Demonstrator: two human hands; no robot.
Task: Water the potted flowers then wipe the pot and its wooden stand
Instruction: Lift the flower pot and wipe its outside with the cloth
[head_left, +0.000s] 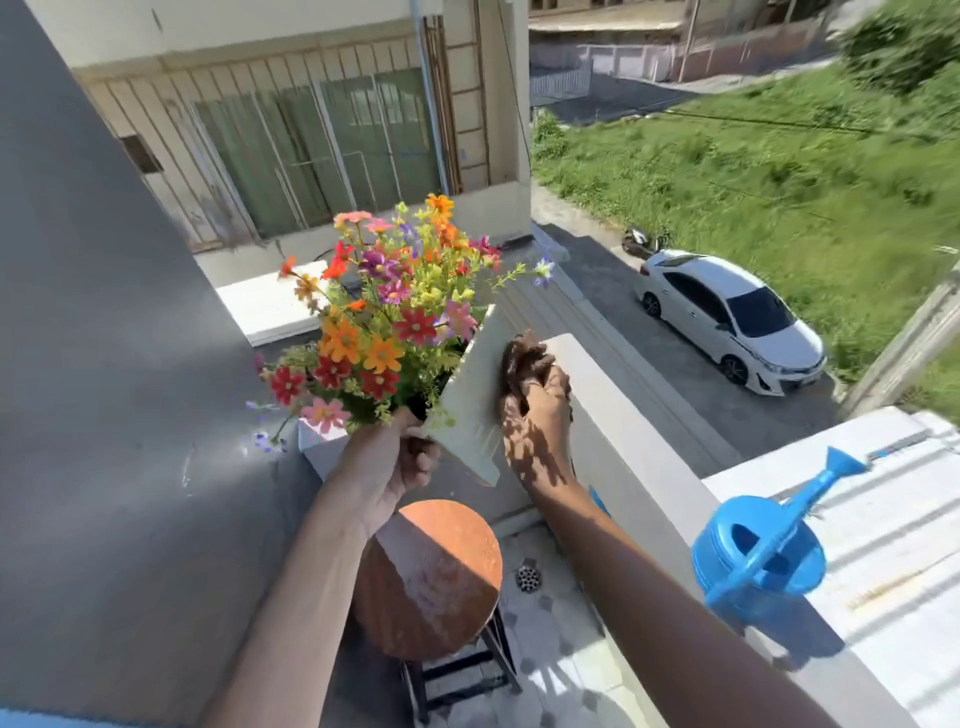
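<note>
A white square pot (475, 395) full of mixed bright flowers (384, 317) is lifted in the air and tilted to the left. My left hand (387, 467) grips the pot's near rim corner. My right hand (537, 415) holds a bunched brown cloth (522, 361) pressed against the pot's side wall. Below the pot stands the round wooden stand (436, 577) on dark legs, with nothing on its top. A blue watering can (763, 551) sits on the balcony wall at the right.
A grey wall (104, 364) rises close on the left. The white balcony parapet (623, 431) runs along the right, with a drop to the street and a white car (732, 317) beyond. A floor drain (528, 578) lies beside the stand on tiled floor.
</note>
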